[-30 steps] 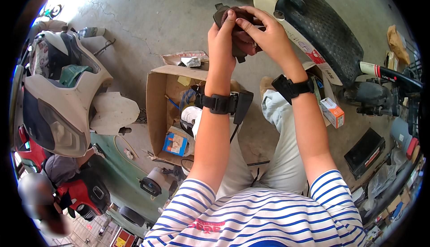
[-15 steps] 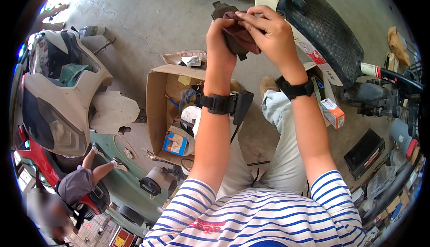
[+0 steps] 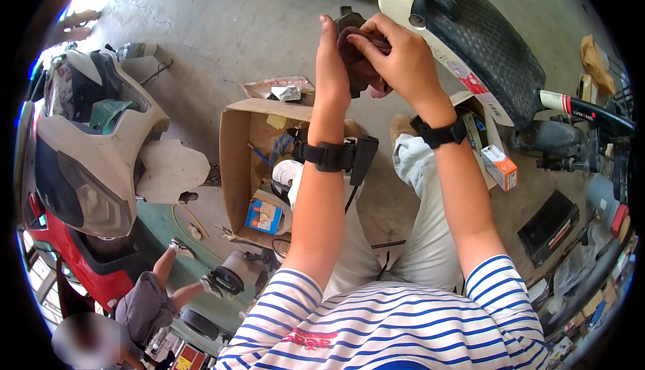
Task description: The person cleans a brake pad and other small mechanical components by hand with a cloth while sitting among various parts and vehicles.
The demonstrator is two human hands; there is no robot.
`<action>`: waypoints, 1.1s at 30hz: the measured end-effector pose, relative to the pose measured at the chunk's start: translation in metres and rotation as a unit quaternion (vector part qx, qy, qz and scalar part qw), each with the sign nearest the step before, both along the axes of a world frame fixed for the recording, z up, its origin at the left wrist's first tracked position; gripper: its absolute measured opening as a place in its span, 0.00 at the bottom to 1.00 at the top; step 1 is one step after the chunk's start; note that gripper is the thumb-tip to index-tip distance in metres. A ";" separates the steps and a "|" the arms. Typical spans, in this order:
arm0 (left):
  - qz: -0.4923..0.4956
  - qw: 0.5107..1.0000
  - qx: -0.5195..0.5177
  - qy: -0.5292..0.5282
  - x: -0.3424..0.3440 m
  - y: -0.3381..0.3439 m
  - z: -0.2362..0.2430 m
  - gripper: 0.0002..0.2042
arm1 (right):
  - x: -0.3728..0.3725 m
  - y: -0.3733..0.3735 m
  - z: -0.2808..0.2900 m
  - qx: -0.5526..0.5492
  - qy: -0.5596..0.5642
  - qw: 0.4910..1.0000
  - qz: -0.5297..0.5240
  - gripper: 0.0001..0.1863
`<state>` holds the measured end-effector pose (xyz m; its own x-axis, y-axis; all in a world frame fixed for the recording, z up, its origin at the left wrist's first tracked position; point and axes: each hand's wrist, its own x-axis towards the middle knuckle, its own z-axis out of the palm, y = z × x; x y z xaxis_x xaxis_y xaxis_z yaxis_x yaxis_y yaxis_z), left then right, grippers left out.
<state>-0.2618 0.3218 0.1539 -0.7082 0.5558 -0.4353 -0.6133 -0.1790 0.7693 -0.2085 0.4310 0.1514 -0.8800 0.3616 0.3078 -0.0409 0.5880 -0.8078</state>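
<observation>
My left hand (image 3: pixel 331 68) holds a dark, flat part (image 3: pixel 348 18) with small tabs, whose exact kind I cannot make out. Its thumb points up along the near side, and the other fingers are hidden behind the part. Against the face of that part lies a dark maroon cloth (image 3: pixel 363 68), pinched between the thumb and fingers of my right hand (image 3: pixel 408 56). The cloth covers much of the part. Both hands are raised over the concrete floor, beyond my knees, and a black strap circles each wrist.
Below my left forearm stands an open cardboard box (image 3: pixel 235 162) of odds and ends. An orange-white carton (image 3: pixel 500 167) sits by another box at right. A scooter body (image 3: pixel 87 162) stands left, a dark footboard panel (image 3: pixel 497 41) upper right. Another person (image 3: pixel 151 303) is at lower left.
My left thumb has lifted off the cloth and now points up. The part has shifted slightly right with the cloth. The person at lower left has moved rightward and down.
</observation>
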 end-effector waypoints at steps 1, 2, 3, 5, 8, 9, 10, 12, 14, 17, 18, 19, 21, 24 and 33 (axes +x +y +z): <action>0.010 1.000 -0.005 0.024 -0.002 0.003 -0.007 0.32 | -0.001 0.001 -0.002 0.000 0.000 1.000 0.000 0.10; 0.010 1.000 -0.005 0.024 -0.002 0.005 -0.015 0.32 | -0.001 0.002 -0.003 0.006 0.010 1.000 -0.023 0.10; 0.001 0.999 0.013 0.036 -0.001 0.007 -0.017 0.32 | -0.002 0.002 -0.004 0.011 0.021 0.999 -0.045 0.09; -0.037 0.996 0.023 0.077 0.000 0.005 -0.021 0.32 | -0.002 0.005 -0.003 0.023 0.029 0.997 -0.067 0.09; -0.030 0.994 -0.008 0.101 0.001 0.011 -0.027 0.32 | -0.002 0.010 -0.002 0.083 0.055 0.989 -0.108 0.09; -0.030 0.994 -0.009 0.101 0.001 0.011 -0.027 0.32 | -0.001 0.009 -0.001 0.098 0.062 0.988 -0.100 0.09; -0.032 0.994 0.013 0.100 0.001 0.010 -0.027 0.32 | -0.001 0.009 0.000 0.112 0.070 0.987 -0.091 0.08; -0.036 0.994 0.035 0.098 0.003 0.008 -0.022 0.32 | -0.001 0.011 0.001 0.104 0.072 0.989 -0.070 0.08; -0.020 0.997 0.036 0.062 0.006 0.008 -0.010 0.32 | 0.000 0.011 0.000 0.098 0.072 0.991 -0.049 0.07; 0.011 0.999 0.025 0.023 0.004 0.002 -0.007 0.32 | 0.003 0.000 0.003 0.078 0.048 0.996 0.018 0.07; 0.011 0.999 0.024 0.023 0.003 0.001 -0.005 0.32 | 0.003 0.000 0.003 0.078 0.048 0.996 0.018 0.07; 0.033 0.999 -0.004 0.007 0.003 -0.001 -0.003 0.33 | 0.003 0.000 0.002 0.076 0.035 0.996 0.041 0.07; 0.120 0.993 -0.019 0.009 -0.002 0.004 -0.007 0.33 | 0.003 0.000 0.004 0.074 0.022 0.995 0.064 0.07; 0.118 0.993 -0.023 -0.008 -0.003 -0.001 -0.009 0.33 | 0.003 0.002 0.006 0.051 0.033 0.994 0.096 0.08; 0.113 0.993 -0.021 -0.020 -0.003 0.001 -0.004 0.28 | 0.003 -0.004 0.004 0.081 0.004 0.995 0.061 0.08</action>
